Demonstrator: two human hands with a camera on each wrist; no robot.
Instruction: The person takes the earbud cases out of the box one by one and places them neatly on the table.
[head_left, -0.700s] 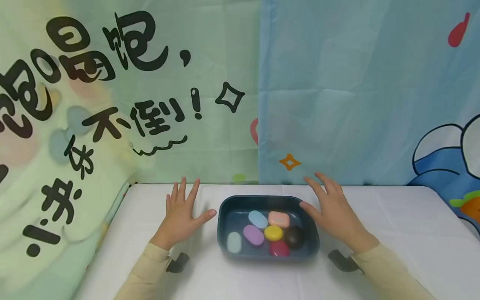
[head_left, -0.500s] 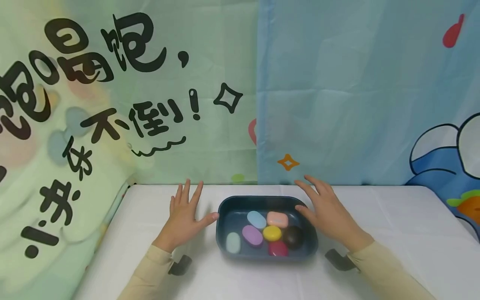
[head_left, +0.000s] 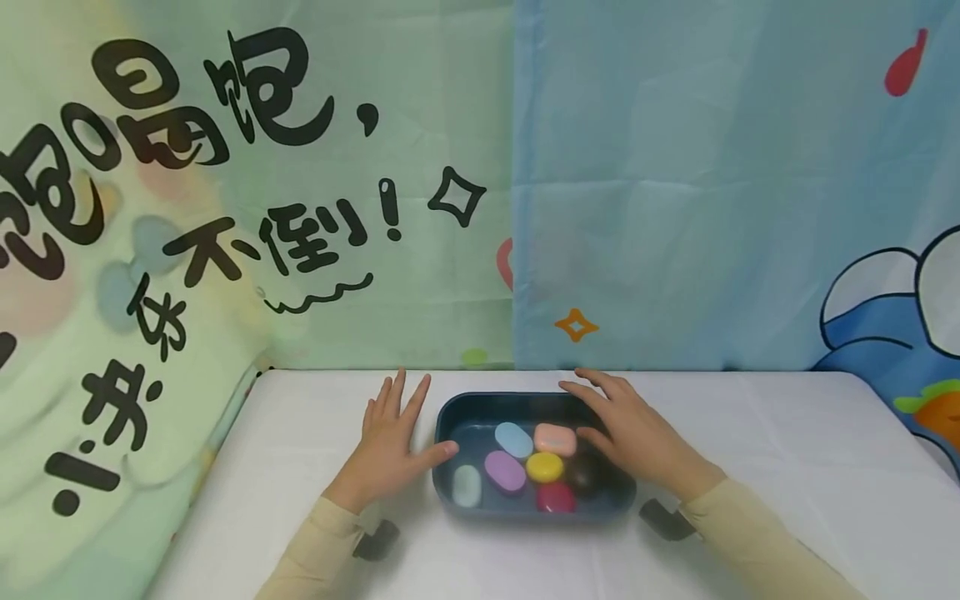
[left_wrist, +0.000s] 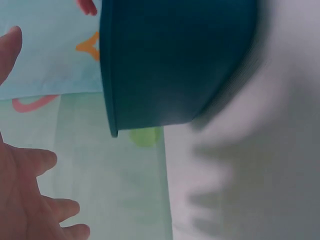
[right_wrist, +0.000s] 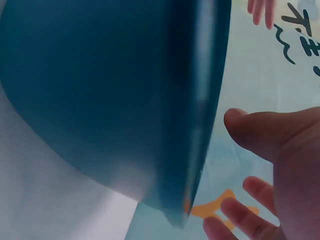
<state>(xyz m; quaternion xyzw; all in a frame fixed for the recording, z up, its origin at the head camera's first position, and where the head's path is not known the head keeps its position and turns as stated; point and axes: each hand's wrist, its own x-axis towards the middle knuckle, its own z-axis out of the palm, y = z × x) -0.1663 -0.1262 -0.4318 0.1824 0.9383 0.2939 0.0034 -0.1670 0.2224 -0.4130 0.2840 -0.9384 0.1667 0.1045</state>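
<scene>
In the head view a dark blue rounded container (head_left: 517, 514) stands on the white table. It holds several smooth, soap-like pieces: pale blue (head_left: 513, 440), pink (head_left: 556, 439), yellow (head_left: 544, 467), purple (head_left: 505, 472), pale mint (head_left: 467, 486), red (head_left: 556, 497) and dark brown (head_left: 582, 475). My left hand (head_left: 386, 458) is spread beside the container, its thumb overlapping the left rim. Above the right side hovers my right hand (head_left: 641, 429), fingers loosely bent and holding nothing; it partly covers the rim. Both wrist views show the container's outer wall (left_wrist: 175, 60) beside the fingers.
A white cloth (head_left: 787, 450) covers the table. Behind it hang a green printed curtain (head_left: 442, 317) with black lettering and a blue one (head_left: 712, 250). Dark straps (head_left: 667, 521) show below both wrists.
Both hands have moved inward: the left one rightward to the container's left rim, the right one leftward over its right side. The container and pieces stay in place.
</scene>
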